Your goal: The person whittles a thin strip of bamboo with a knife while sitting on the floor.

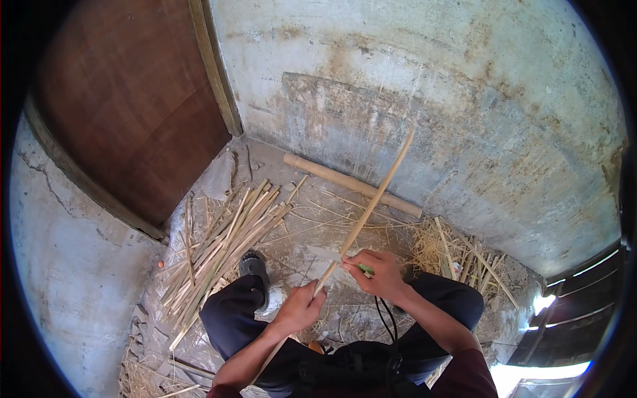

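Note:
A long bamboo strip (369, 207) slants up and away from my lap toward the wall. My left hand (300, 308) is closed around its lower part, and the near end runs back under my left forearm. In my right hand (377, 273) is a knife (324, 253) with a green handle, mostly hidden by the fingers. Its pale blade points left and crosses the strip just beyond my left hand. The right fingers are also close against the strip; whether they pinch it I cannot tell.
A heap of split bamboo strips (229, 245) lies on the floor to the left. Shavings (430, 247) and short pieces are piled at the right. A bamboo pole (352, 184) rests along the wall (424, 86). A brown door (133, 99) stands at the far left.

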### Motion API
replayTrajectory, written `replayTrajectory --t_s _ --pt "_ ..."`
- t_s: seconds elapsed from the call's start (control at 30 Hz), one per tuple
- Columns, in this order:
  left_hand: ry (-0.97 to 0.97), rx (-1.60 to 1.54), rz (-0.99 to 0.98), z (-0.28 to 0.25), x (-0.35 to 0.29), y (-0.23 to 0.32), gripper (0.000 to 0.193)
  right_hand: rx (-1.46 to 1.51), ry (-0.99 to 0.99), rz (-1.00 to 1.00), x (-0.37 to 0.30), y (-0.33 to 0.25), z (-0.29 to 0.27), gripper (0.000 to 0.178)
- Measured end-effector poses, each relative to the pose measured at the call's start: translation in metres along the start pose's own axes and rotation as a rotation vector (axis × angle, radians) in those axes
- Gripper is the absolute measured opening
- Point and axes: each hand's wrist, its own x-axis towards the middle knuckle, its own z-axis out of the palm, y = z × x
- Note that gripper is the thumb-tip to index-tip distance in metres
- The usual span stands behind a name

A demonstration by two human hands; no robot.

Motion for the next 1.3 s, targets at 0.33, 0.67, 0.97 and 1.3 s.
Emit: replayTrajectory --t_s 0.33,0.67,0.97,1.3 --pt "-0.22 -0.466 -0.198 -0.006 0.006 0.004 0.036 -0.149 -0.015 -0.119 -0.012 -0.016 0.011 0.014" --pt "-0.371 -0.739 -0.343 -0.016 0.003 0.011 0.033 -0.134 0.041 -0.12 -0.013 -0.019 0.01 0.013" --pt "-0.214 -0.497 -0.193 0.001 0.0 -0.008 0.04 -0.074 0.165 0.008 0.012 0.019 -0.014 0.002" --pt "-0.132 -0.265 -0.072 0.004 0.0 -0.026 0.045 0.046 -0.046 0.001 0.0 -0.004 -0.003 0.008"
